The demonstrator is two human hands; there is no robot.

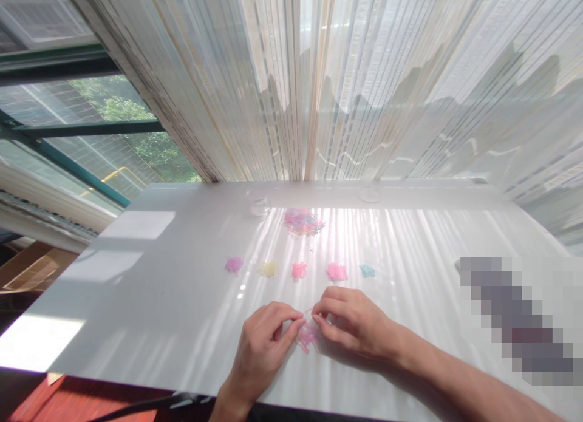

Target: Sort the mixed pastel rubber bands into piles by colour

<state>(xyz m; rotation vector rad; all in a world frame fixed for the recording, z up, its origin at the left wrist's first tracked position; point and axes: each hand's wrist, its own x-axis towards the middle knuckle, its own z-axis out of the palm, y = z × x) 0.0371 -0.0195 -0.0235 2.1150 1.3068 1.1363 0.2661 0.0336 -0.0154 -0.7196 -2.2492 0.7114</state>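
Over the front of the white table, my left hand [268,343] and my right hand [353,322] face each other with thumbs and fingertips pinched. A thin, pale strand shows between the fingertips, too small to make out well. Just below them lies a small pink-purple pile [308,339] of thin loops. Beyond the hands sits a row of small piles: purple [234,265], yellow [268,268], coral pink [299,270], pink [337,271] and teal [367,271]. Farther back is a larger mixed-colour pile [302,221].
A clear container [260,204] stands at the back of the white table [182,313], and a clear round lid [368,195] lies to its right. Striped curtains [300,82] hang behind the far edge. A pixelated area covers the right side.
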